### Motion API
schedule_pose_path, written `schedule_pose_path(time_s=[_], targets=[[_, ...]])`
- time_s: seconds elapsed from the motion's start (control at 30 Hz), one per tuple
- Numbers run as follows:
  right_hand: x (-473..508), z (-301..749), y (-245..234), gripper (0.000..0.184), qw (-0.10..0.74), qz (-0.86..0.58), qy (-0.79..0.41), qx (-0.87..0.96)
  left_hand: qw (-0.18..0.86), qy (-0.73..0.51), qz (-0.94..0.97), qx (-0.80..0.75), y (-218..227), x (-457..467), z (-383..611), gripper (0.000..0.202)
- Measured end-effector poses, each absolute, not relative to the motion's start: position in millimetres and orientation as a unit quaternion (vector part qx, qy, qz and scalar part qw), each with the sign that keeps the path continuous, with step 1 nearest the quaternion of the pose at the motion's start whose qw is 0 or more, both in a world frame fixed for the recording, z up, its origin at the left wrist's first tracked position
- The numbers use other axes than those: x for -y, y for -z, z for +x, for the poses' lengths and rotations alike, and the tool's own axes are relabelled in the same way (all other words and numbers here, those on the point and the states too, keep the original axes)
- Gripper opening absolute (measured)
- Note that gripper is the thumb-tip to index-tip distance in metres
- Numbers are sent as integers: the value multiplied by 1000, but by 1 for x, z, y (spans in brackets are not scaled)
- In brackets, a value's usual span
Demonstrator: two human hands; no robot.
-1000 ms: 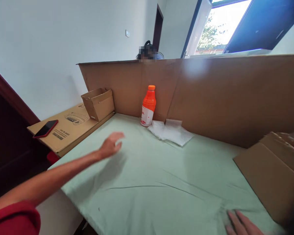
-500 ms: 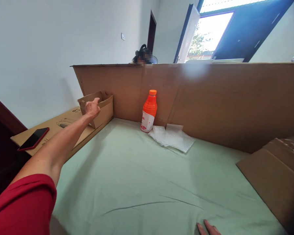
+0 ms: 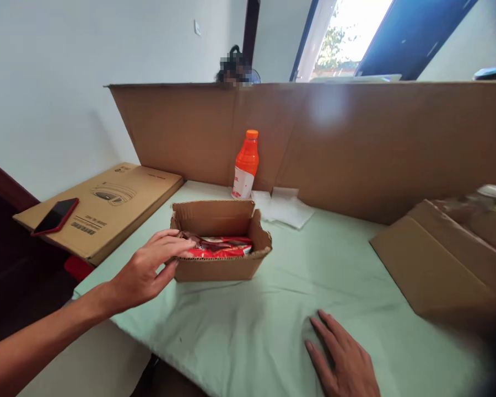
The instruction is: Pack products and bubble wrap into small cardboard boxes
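Note:
A small open cardboard box [image 3: 219, 267] sits on the pale green tablecloth [image 3: 252, 325] in front of me. Red packets [image 3: 221, 248] lie inside it. My left hand [image 3: 149, 267] grips the box's left end, fingers over the rim and thumb against the outer wall. My right hand [image 3: 343, 361] lies flat on the cloth near the front edge, fingers stretched out, holding nothing.
An orange bottle [image 3: 245, 165] stands against a tall cardboard wall [image 3: 355, 143], with bubble wrap [image 3: 283, 207] beside it. A flat printed carton [image 3: 107, 207] with a red phone [image 3: 55, 216] lies at the left. Folded cardboard [image 3: 438, 259] is at the right. A person's head shows behind the wall.
My left hand reached to the small box on the flat carton and brought it onto the green cloth in front of me. My right hand slid further onto the cloth.

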State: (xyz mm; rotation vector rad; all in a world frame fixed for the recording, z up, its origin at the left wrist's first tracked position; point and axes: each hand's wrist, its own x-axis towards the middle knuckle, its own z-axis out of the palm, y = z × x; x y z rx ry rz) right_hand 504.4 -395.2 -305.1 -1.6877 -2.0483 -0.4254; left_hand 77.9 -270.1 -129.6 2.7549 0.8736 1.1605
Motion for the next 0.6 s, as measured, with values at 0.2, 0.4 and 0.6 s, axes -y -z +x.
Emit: schedule_pose_path(time_s=[0.2, 0.4, 0.6], targets=[[412, 476, 268, 36, 311, -613, 7, 727, 53, -459, 806, -371, 140, 316, 66, 74], [389, 431, 261, 66, 339, -561, -151, 740, 264, -440, 676, -529, 221, 286, 52, 81], [371, 412, 268, 77, 364, -557, -240, 707, 401, -280, 679, -548, 271, 270, 80, 39]])
